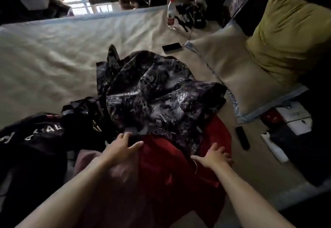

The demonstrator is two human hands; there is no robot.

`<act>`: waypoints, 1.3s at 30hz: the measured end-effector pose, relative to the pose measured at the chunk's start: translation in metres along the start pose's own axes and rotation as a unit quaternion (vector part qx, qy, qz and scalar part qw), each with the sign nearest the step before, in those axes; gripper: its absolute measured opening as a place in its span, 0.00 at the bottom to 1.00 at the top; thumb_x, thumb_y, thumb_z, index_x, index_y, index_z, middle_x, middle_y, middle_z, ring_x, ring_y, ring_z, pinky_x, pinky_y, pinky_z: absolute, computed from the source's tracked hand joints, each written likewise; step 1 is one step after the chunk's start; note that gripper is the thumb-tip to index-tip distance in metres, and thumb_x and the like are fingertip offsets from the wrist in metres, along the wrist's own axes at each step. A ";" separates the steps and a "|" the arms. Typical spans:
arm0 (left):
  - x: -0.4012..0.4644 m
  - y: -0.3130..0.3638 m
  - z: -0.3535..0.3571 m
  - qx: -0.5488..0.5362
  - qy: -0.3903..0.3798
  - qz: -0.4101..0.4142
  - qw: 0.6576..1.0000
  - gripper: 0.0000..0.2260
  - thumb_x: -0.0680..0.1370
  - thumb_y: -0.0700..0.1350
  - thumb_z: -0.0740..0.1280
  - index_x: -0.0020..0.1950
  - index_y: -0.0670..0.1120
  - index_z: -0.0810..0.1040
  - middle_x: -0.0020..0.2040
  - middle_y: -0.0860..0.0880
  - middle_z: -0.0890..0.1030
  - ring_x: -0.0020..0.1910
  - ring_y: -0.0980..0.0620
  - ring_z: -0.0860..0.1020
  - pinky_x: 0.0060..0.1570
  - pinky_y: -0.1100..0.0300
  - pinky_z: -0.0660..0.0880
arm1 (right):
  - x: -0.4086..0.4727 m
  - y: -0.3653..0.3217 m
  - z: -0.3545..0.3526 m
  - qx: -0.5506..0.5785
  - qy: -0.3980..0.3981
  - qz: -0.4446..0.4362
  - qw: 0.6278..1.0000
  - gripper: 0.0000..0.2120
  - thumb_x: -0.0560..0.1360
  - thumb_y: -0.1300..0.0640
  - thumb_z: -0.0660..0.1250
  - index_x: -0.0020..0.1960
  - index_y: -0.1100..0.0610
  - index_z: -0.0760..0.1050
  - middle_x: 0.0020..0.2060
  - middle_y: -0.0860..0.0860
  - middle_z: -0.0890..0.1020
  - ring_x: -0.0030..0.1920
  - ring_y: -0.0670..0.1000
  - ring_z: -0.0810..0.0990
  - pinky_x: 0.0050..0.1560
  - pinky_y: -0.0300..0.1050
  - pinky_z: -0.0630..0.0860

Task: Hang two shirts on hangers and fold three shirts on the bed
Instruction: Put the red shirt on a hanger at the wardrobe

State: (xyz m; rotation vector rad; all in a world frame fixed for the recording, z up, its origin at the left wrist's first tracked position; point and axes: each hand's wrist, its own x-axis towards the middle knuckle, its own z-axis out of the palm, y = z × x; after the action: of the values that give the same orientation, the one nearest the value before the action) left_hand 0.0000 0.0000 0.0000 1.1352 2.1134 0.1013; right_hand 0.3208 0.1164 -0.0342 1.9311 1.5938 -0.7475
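A heap of shirts lies on the beige bed [53,52]. On top is a dark patterned shirt [154,91], crumpled and spread over a red shirt [170,170]. A black shirt with white letters [34,138] lies at the left, and a pale pink garment [87,158] peeks out under my left forearm. My left hand [123,147] rests with fingers spread at the near edge of the patterned shirt, on the red one. My right hand [215,157] lies flat with fingers apart on the red shirt's right side. Neither hand grips cloth. No hangers are in view.
A phone [172,47] on a cable lies beyond the heap. A water bottle [171,13] stands at the far edge. A beige pillow [238,71] and a yellow-green pillow [290,36] fill the right. A black remote [242,137] lies near the right edge.
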 end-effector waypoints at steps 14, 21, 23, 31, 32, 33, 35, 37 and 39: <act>0.041 0.041 0.087 0.199 -0.075 0.099 0.972 0.31 0.80 0.67 0.59 0.77 0.52 0.63 0.72 0.49 0.71 0.69 0.46 0.75 0.64 0.45 0.72 | 0.001 -0.041 0.102 0.009 0.072 -0.231 0.970 0.40 0.68 0.23 0.61 0.60 0.57 0.76 0.55 0.52 0.82 0.57 0.55 0.81 0.57 0.51 0.76; 0.045 0.036 0.037 0.286 -0.047 0.249 0.924 0.44 0.76 0.63 0.69 0.83 0.60 0.45 0.84 0.56 0.53 0.79 0.48 0.62 0.73 0.50 0.62 | -0.059 -0.033 0.021 0.310 -0.118 -0.306 0.892 0.21 0.71 0.37 0.73 0.31 0.52 0.73 0.28 0.46 0.76 0.29 0.47 0.75 0.35 0.46 0.70; 0.040 0.049 0.024 0.279 -0.073 0.298 0.910 0.41 0.74 0.65 0.68 0.82 0.65 0.51 0.82 0.59 0.58 0.81 0.49 0.57 0.77 0.49 0.55 | -0.110 -0.017 -0.031 0.357 -0.170 -0.346 0.851 0.18 0.73 0.46 0.76 0.30 0.52 0.74 0.28 0.46 0.76 0.28 0.45 0.74 0.32 0.41 0.70; -0.011 0.136 -0.045 0.021 -0.109 0.383 0.917 0.18 0.74 0.38 0.73 0.33 0.61 0.78 0.28 0.64 0.76 0.28 0.68 0.72 0.36 0.59 0.70 | -0.276 0.106 -0.193 0.292 -0.036 -0.284 0.913 0.20 0.67 0.40 0.77 0.37 0.57 0.78 0.32 0.53 0.79 0.32 0.49 0.76 0.34 0.41 0.71; -0.022 0.154 -0.065 0.011 -0.115 0.386 0.915 0.18 0.76 0.36 0.72 0.32 0.55 0.78 0.25 0.63 0.74 0.25 0.66 0.70 0.34 0.60 0.68 | -0.292 0.127 -0.205 0.300 0.004 -0.252 0.920 0.21 0.65 0.39 0.78 0.38 0.57 0.80 0.32 0.54 0.81 0.32 0.48 0.78 0.34 0.40 0.72; -0.036 0.174 -0.087 0.007 -0.118 0.394 0.912 0.16 0.78 0.36 0.72 0.32 0.51 0.78 0.23 0.61 0.72 0.24 0.65 0.68 0.32 0.60 0.67 | -0.306 0.147 -0.215 0.309 0.040 -0.224 0.923 0.21 0.64 0.40 0.78 0.39 0.59 0.81 0.33 0.55 0.84 0.32 0.48 0.80 0.35 0.39 0.74; -0.071 0.214 -0.135 0.008 -0.133 0.421 0.897 0.13 0.80 0.42 0.72 0.34 0.46 0.80 0.23 0.59 0.71 0.23 0.62 0.66 0.28 0.62 0.65 | -0.329 0.180 -0.226 0.305 0.090 -0.180 0.931 0.20 0.63 0.41 0.78 0.42 0.57 0.84 0.36 0.54 0.86 0.35 0.49 0.84 0.36 0.39 0.77; -0.112 0.250 -0.177 -0.001 -0.157 0.454 0.877 0.12 0.80 0.46 0.71 0.38 0.44 0.83 0.27 0.56 0.75 0.25 0.58 0.70 0.28 0.63 0.66 | -0.345 0.199 -0.227 0.275 0.144 -0.163 0.936 0.25 0.59 0.34 0.79 0.45 0.52 0.83 0.40 0.51 0.86 0.41 0.52 0.85 0.41 0.40 0.78; -0.154 0.284 -0.210 -0.034 -0.174 0.490 0.853 0.10 0.81 0.44 0.70 0.41 0.42 0.85 0.31 0.54 0.80 0.29 0.58 0.75 0.31 0.65 0.70 | -0.364 0.194 -0.222 0.260 0.206 -0.166 0.929 0.35 0.53 0.29 0.78 0.54 0.45 0.78 0.49 0.46 0.84 0.50 0.45 0.83 0.48 0.36 0.76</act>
State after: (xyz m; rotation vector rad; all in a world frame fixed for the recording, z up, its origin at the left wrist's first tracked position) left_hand 0.1188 0.1103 0.3496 1.9133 1.0395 0.4027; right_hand 0.4744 -0.0151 0.3881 2.3318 2.1895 -1.0345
